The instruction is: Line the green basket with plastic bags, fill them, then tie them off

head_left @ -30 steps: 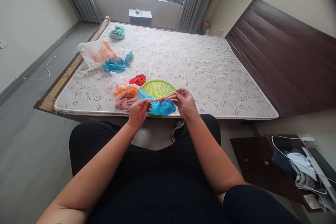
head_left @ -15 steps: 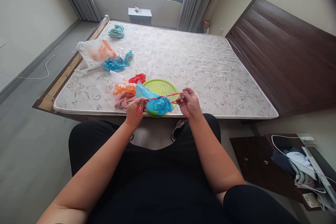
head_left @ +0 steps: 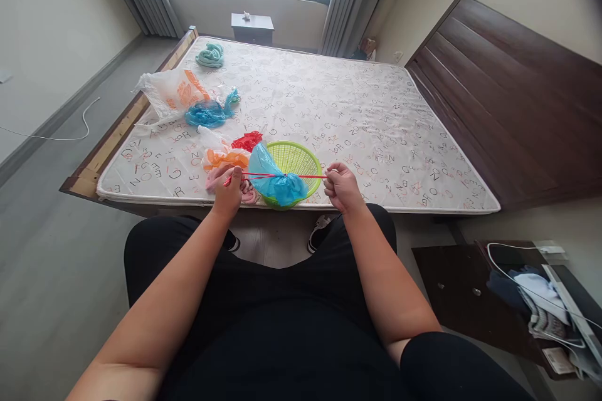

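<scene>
My left hand (head_left: 229,189) and my right hand (head_left: 342,186) are both closed on the ends of a red string (head_left: 301,176), which runs taut between them. The string is wound around a bunched blue plastic bag (head_left: 275,180) that hangs in the middle, over the near rim of a green plastic basket (head_left: 298,158). The basket stands on the mattress (head_left: 329,113) near its front edge. Just behind my left hand lie a pink cloth (head_left: 214,179), an orange-and-white bag (head_left: 220,157) and a red bag (head_left: 247,140).
Farther left on the mattress lie a white bag with orange print (head_left: 172,93), another blue bag (head_left: 209,113) and a teal cloth (head_left: 210,54). A dark wooden headboard (head_left: 508,94) runs along the right. A low table with clothes and a cable (head_left: 527,294) stands at lower right.
My hands have drawn apart, the left moving left and the right slightly right. The red string went from slack to a straight, tight line, and the blue bag is cinched tighter.
</scene>
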`<state>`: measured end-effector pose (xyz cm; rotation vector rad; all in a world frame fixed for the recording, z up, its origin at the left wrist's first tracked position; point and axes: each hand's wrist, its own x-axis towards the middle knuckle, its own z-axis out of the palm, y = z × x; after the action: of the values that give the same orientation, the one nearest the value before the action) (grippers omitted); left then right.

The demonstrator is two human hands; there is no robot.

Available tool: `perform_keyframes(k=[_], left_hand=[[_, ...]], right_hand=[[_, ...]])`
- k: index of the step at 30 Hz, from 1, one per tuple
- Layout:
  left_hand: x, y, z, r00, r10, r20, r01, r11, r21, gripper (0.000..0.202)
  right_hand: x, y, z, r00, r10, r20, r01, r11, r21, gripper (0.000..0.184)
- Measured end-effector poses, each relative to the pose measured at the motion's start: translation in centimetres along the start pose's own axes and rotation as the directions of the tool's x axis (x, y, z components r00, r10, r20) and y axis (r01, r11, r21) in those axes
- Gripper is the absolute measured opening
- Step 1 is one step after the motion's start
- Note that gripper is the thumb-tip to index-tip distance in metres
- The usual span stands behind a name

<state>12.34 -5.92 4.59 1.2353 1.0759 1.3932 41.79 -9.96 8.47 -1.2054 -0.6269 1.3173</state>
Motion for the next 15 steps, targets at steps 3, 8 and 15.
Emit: perform_keyframes(k=[3, 8, 15], left_hand=[[0.5, -0.3, -0.3, 1.0, -0.005, -0.002, 0.005, 1.0, 0.009, 0.068], [0.5, -1.1, -0.5, 0.997, -0.063, 0.033, 0.063, 0.998, 0.017, 0.064], [-0.1, -2.3, -0.8, 0.992, -0.069, -0.107, 0.077, 0.995, 0.066, 0.063]], right_hand=[[0.4, 0.2, -0.3, 1.0, -0.018, 0.01, 0.018, 1.0, -0.006, 0.037], [0.5, 0.5, -1.2, 0.999, -0.039, 0.019, 0.04, 0.999, -0.034, 0.035], [-0.1, 1.5, -1.2, 0.936, -0.331, 0.118, 0.339, 0.762, -0.552, 0.036]])
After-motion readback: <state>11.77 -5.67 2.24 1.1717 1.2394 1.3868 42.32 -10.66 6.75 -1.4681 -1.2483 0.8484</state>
